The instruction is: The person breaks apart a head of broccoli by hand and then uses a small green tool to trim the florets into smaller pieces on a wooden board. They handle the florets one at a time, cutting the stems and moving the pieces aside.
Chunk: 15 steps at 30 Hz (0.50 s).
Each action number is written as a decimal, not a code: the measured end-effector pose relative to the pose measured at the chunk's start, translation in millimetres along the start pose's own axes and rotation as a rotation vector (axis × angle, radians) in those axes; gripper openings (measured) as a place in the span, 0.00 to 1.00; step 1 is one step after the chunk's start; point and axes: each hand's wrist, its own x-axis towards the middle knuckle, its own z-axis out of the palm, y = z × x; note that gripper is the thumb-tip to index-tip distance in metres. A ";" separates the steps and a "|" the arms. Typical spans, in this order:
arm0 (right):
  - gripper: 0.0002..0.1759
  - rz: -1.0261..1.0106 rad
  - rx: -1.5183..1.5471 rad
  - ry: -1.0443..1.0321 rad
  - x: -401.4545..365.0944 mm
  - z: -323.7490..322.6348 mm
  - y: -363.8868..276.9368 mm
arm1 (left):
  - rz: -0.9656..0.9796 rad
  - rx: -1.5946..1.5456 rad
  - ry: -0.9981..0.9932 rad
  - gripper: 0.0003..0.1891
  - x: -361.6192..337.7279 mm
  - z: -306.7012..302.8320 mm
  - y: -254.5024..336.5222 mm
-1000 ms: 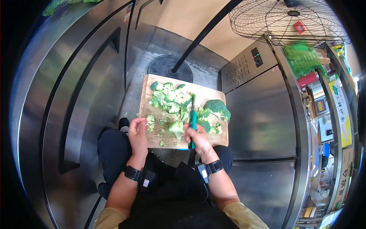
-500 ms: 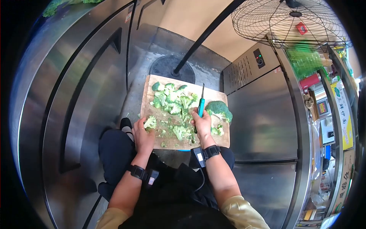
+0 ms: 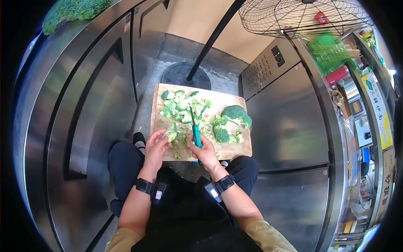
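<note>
My left hand (image 3: 156, 147) pinches a broccoli floret (image 3: 171, 132) above the left front of the wooden cutting board (image 3: 235, 150). In my right hand (image 3: 205, 153) is a small green-handled knife (image 3: 196, 135), its narrow dark blade pointing away from me. The blade is a little to the right of the held floret, apart from it. Cut broccoli florets (image 3: 181, 104) lie piled at the far left of the board. A large broccoli head (image 3: 236, 115) rests at the right edge, with smaller broccoli pieces (image 3: 221, 129) beside it. Green crumbs are scattered near my hands.
Steel cabinet doors (image 3: 100, 109) stand close on my left, with more broccoli (image 3: 75, 12) on top. A steel refrigerated cabinet (image 3: 289, 122) is on my right. Behind the board is a fan stand's round base (image 3: 174, 77), and the fan cage (image 3: 302, 19) hangs above right. Shelves (image 3: 365, 126) hold packages.
My right hand and the knife have come left, closer to my left hand. The left hand has raised the floret from the board's edge. The view has shifted slightly.
</note>
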 end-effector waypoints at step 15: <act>0.15 0.061 0.267 -0.119 6.9 16.7 -7.7 | -0.235 -0.128 -0.193 0.19 -12.7 -2.5 11.0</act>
